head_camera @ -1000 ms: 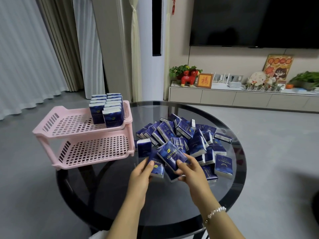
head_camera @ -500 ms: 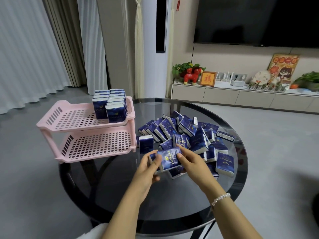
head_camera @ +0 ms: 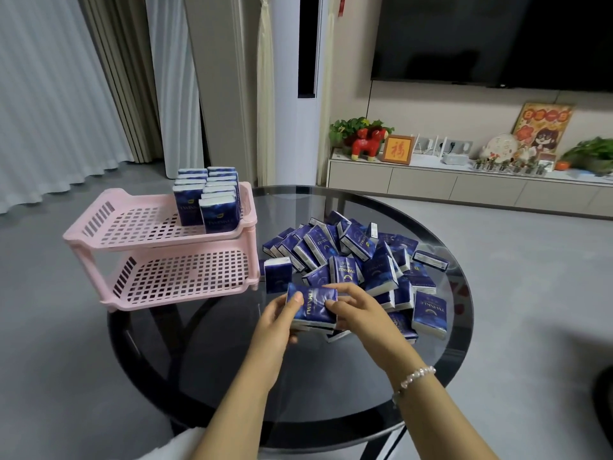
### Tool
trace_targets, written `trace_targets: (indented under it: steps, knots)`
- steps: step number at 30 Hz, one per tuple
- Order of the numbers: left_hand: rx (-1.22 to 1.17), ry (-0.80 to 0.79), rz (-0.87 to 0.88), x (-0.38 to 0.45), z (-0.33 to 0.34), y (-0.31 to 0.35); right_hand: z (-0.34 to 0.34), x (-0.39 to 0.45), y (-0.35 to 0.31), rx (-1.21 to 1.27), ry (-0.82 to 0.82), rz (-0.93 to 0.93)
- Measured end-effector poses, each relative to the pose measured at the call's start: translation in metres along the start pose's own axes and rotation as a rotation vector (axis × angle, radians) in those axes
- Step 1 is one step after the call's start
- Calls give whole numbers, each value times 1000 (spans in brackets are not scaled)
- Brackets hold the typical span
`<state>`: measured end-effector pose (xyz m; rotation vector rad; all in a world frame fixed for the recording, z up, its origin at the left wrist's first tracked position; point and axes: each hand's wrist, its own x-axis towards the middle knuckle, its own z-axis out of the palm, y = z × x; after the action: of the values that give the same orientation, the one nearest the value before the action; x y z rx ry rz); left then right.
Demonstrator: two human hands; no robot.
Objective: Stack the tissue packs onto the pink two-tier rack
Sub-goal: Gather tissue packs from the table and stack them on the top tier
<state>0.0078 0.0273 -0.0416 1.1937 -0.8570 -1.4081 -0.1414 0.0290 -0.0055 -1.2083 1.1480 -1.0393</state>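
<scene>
Head cam, only view here. Both hands are on a small bundle of tissue packs (head_camera: pixel 313 305) held just above the round dark glass table (head_camera: pixel 331 386), at the near edge of the pile. The packs are dark navy with a white "TWINKLE" print and a little gold arc on the front, white paper showing along the edges. The left hand (head_camera: pixel 275 322) grips the bundle's left end, thumb curled over the top face. The right hand (head_camera: pixel 360 315) pinches the right side, fingers bent onto the front; there's a pearl bead bracelet (head_camera: pixel 416 376) on that wrist. Looks like two, maybe three packs in the bundle, can't tell exactly.

The loose pile of packs (head_camera: pixel 358 260) is on the table right of the pink two-tier rack (head_camera: pixel 159 260). Roughly two dozen or more, overlapping too much for a real count. One pack (head_camera: pixel 278 275) stands upright by itself just beside the rack's bottom tier.

Top tier holds two rows of standing packs (head_camera: pixel 209 200) in its far right corner, about five per row. One rack, two tiers.
</scene>
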Motion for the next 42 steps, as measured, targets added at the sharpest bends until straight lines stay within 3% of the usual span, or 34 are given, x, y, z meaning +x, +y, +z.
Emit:
trace_targets:
  steps: [4, 9, 14, 19, 23, 29, 33, 36, 42]
  knots:
    - [-237, -40, -55, -3, 4, 2, 14, 7, 16, 197, 164, 46]
    - [-298, 36, -118, 1, -3, 2, 23, 7, 33, 163, 177, 52]
    - [-291, 119, -80, 8, -8, 4, -5, 9, 32, -456, 475, -19]
    - [-287, 149, -33, 9, -9, 7, -3, 13, 32, -966, 387, 83]
    - [-257, 149, 4, 7, -11, 8, 2, 19, 30, -1113, 335, 173]
    - [-247, 155, 5, 9, -12, 7, 4, 26, 26, -1112, 214, 289]
    - [-159, 182, 51, 11, -15, 2, 3, 22, 26, -1009, 159, 239]
    - [-110, 238, 67, 11, -18, -2, 4, 15, 29, -764, 199, 132]
    - [-89, 185, 90, 3, -17, 1, -14, 8, 17, -290, 206, -2]
